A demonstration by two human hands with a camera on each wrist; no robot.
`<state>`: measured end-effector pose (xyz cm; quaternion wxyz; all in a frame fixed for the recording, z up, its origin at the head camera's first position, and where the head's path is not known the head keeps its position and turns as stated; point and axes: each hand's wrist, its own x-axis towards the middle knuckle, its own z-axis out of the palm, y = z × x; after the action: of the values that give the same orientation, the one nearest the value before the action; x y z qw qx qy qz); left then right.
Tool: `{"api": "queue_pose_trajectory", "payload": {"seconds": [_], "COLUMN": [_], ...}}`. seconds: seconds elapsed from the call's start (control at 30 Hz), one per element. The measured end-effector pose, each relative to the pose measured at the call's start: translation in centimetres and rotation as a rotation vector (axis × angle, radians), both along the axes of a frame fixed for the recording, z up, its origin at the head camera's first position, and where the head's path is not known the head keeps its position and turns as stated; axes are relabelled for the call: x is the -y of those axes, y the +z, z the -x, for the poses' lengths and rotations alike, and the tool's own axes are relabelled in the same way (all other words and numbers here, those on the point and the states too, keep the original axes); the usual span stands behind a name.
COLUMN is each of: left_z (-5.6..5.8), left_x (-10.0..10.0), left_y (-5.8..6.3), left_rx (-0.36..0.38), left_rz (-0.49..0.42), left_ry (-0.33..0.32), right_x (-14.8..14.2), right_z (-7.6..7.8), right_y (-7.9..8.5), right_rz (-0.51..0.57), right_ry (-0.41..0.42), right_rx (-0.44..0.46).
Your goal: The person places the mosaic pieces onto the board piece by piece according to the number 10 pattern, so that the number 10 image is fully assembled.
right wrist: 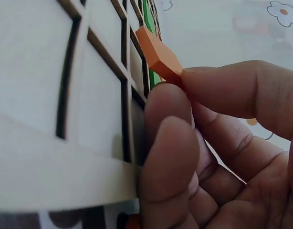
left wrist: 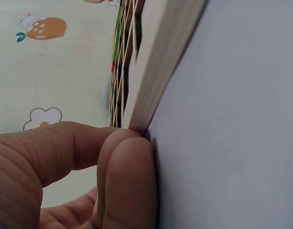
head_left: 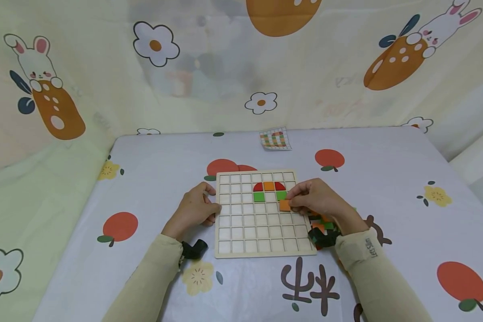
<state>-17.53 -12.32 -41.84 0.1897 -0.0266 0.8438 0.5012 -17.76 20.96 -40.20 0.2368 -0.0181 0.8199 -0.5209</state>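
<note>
A wooden grid board (head_left: 249, 233) with square cells lies on the table. In its upper part, an orange square tile (head_left: 269, 186) sits between two rounded red tiles (head_left: 258, 187), with two green square tiles (head_left: 259, 197) below them. My right hand (head_left: 319, 199) pinches another orange square tile (right wrist: 161, 56) between thumb and fingertip. That tile is tilted over a cell just below the right green one, and other fingertips rest close to the board. At the board's left edge, my left hand (head_left: 193, 208) touches the side with its fingertips (left wrist: 130, 157).
Loose green, orange and red tiles (head_left: 329, 226) lie right of the board, partly hidden under my right hand and wrist strap. A small card (head_left: 275, 139) with a coloured grid pattern lies beyond the board. The printed tablecloth (head_left: 145, 277) reaches a curtain (head_left: 209, 107) behind.
</note>
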Motion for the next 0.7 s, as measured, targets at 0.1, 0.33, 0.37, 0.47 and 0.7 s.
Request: {"api": "queue_pose_trajectory", "payload": {"seconds": [0.1,0.33,0.37,0.47,0.7], "left_z": [0.0,0.1,0.1,0.1,0.1], "left_x": [0.0,0.0,0.0,0.0,-0.1], "left_y": [0.0,-0.1,-0.1,-0.2,-0.1], "left_rx": [0.002,0.007,0.009,0.014,0.015], "left_rz": [0.002,0.005,0.006,0.013,0.013], "left_ry": [0.001,0.000,0.001,0.005,0.006], "right_x": [0.0,0.2,0.2,0.1,-1.9], "right_z": [0.0,-0.1,-0.2,-0.2,0.2], "right_y": [0.0,-0.1,-0.1,0.1,0.7], "right_rz": [-0.018,-0.024,-0.018,-0.024,-0.181], "right_ry": [0.008,-0.007,-0.010,-0.012,-0.092], "right_rx": [-0.013,-0.021,-0.018,-0.034,-0.117]}}
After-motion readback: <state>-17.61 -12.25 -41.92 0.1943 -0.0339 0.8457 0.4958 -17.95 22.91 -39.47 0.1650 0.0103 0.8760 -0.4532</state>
